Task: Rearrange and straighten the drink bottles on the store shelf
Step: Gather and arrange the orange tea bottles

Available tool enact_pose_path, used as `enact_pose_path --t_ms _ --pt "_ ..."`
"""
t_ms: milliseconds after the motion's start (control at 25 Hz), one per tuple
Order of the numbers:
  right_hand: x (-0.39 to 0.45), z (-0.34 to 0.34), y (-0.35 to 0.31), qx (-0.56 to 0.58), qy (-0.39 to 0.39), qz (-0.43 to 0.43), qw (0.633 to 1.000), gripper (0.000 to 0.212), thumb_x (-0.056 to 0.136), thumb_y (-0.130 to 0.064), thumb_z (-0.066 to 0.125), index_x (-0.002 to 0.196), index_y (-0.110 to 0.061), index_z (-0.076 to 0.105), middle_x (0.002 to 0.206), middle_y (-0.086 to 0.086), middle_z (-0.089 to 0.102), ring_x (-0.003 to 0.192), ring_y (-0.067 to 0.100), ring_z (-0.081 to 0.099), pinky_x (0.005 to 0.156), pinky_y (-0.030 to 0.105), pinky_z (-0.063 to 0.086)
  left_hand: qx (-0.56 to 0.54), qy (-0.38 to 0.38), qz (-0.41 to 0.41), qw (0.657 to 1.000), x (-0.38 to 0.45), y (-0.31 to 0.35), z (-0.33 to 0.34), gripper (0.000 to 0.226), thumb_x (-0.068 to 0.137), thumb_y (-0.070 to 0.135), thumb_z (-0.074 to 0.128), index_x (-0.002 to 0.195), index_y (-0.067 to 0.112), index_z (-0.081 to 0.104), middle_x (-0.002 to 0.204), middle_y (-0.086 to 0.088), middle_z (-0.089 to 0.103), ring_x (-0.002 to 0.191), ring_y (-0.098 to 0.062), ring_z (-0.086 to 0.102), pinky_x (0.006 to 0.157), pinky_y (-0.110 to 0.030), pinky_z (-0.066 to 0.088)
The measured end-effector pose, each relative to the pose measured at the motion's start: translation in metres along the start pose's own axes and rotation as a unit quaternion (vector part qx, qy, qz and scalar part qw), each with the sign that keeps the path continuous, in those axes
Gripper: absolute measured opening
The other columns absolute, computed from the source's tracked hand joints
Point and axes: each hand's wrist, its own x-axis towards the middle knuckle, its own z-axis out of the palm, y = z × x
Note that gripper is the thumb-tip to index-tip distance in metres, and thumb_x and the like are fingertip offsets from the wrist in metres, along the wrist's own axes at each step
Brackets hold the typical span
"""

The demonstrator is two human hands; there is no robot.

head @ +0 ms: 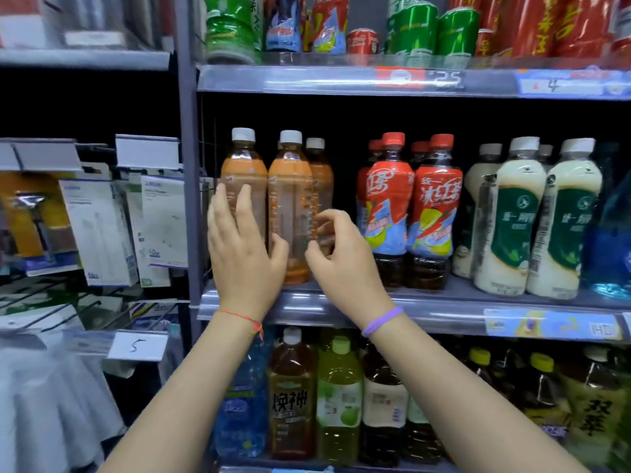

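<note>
Three orange tea bottles with white caps stand at the left end of the middle shelf [444, 303]: a left one [244, 162], a second one [290, 186] and a third [322, 172] behind it. My left hand [242, 244] is in front of the left bottle, fingers straight and pointing up against its label, thumb reaching toward the second bottle. My right hand [341, 250] hovers at the second bottle's right side, thumb and index loosely curled in a C; no firm grip shows. Red-capped iced tea bottles [437, 203] stand upright to the right.
Cream-coloured bottles [515, 216] and a blue bottle [611, 240] fill the shelf's right end. Cans and bottles [413, 29] line the shelf above; large tea bottles [292, 394] stand on the one below. A grey upright post [191, 199] separates hanging boxed goods [102, 230] on the left.
</note>
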Motion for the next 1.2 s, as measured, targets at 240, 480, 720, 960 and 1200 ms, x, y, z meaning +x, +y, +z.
enact_pose_path --t_ms 240,480,720,960,1200 --pt "0.031 0.048 -0.019 -0.030 -0.036 0.170 0.984 0.063 0.082 -0.052 0.070 0.124 -0.015 0.041 0.123 0.004 0.054 0.110 0.023 0.057 0.091 0.042 0.052 -0.073 -0.114 -0.044 0.990 0.004 -0.031 -0.010 0.089 0.093 0.029 0.061 0.157 0.013 0.001 0.152 -0.020 0.032 0.126 -0.038 0.051 0.088 -0.050 0.051" --pt "0.020 0.043 -0.014 -0.082 0.040 0.141 0.986 0.055 0.083 -0.053 0.067 0.125 -0.020 0.050 0.117 -0.001 0.056 0.102 0.015 0.059 0.085 0.036 0.055 -0.066 -0.126 -0.022 0.990 0.006 -0.041 -0.017 0.089 0.095 0.032 0.059 0.157 0.011 -0.001 0.147 -0.021 0.038 0.114 -0.039 0.059 0.079 -0.044 0.052" --pt "0.013 0.030 -0.012 -0.040 0.037 0.147 0.988 0.047 0.088 -0.047 0.066 0.126 -0.024 0.051 0.116 -0.006 0.062 0.105 0.009 0.060 0.085 0.028 0.054 -0.129 -0.130 -0.026 0.983 0.007 -0.037 -0.020 0.090 0.094 0.032 0.062 0.157 0.016 -0.001 0.149 -0.016 0.037 0.121 -0.035 0.055 0.087 -0.044 0.051" --pt "0.005 0.021 -0.015 0.009 0.044 0.140 0.989 0.045 0.096 -0.034 0.062 0.134 -0.022 0.043 0.113 -0.011 0.059 0.102 0.008 0.059 0.079 0.021 0.047 -0.189 -0.168 -0.034 0.967 0.009 -0.032 -0.018 0.093 0.092 0.036 0.065 0.157 0.023 -0.001 0.150 -0.008 0.036 0.122 -0.026 0.055 0.083 -0.029 0.044" --pt "0.006 0.021 -0.006 0.029 0.067 0.136 0.988 0.047 0.093 -0.033 0.066 0.134 -0.020 0.049 0.119 -0.006 0.063 0.109 0.010 0.060 0.084 0.022 0.050 -0.253 -0.204 -0.098 0.941 0.015 -0.037 -0.012 0.093 0.086 0.042 0.070 0.155 0.025 0.010 0.146 -0.003 0.044 0.128 -0.021 0.050 0.102 -0.039 0.046"
